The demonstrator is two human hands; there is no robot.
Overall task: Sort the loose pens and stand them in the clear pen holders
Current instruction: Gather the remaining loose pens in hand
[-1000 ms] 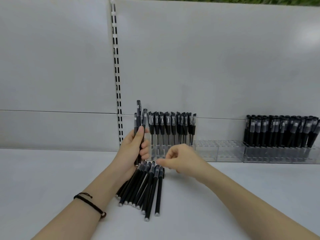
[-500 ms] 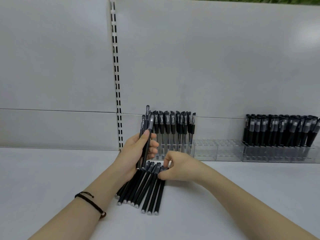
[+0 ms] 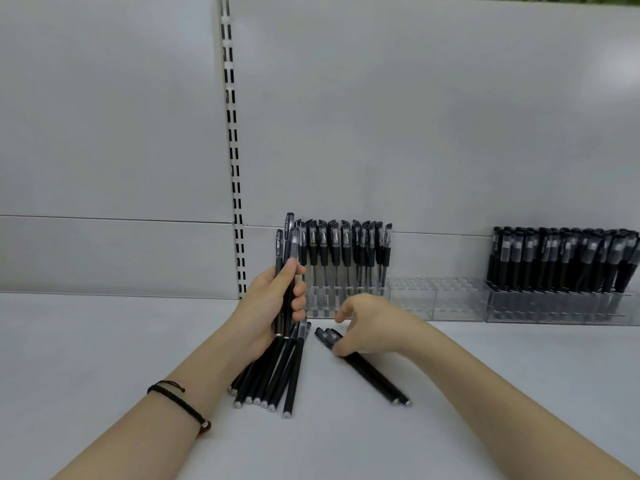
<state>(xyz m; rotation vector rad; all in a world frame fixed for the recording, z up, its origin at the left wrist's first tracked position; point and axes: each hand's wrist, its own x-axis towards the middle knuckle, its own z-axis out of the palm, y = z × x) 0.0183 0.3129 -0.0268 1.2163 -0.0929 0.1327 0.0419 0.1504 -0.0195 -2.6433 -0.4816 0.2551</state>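
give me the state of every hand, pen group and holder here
left hand, grips held pens upright
right hand, pinches pair lying on shelf
pile, loose, lying flat below left hand
left holder, partly filled, pens standing
middle holder, empty
right holder, packed with standing pens

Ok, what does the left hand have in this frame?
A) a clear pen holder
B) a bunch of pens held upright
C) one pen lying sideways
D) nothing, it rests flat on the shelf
B: the left hand grips a bunch of pens upright, with their capped ends sticking up above the fingers.
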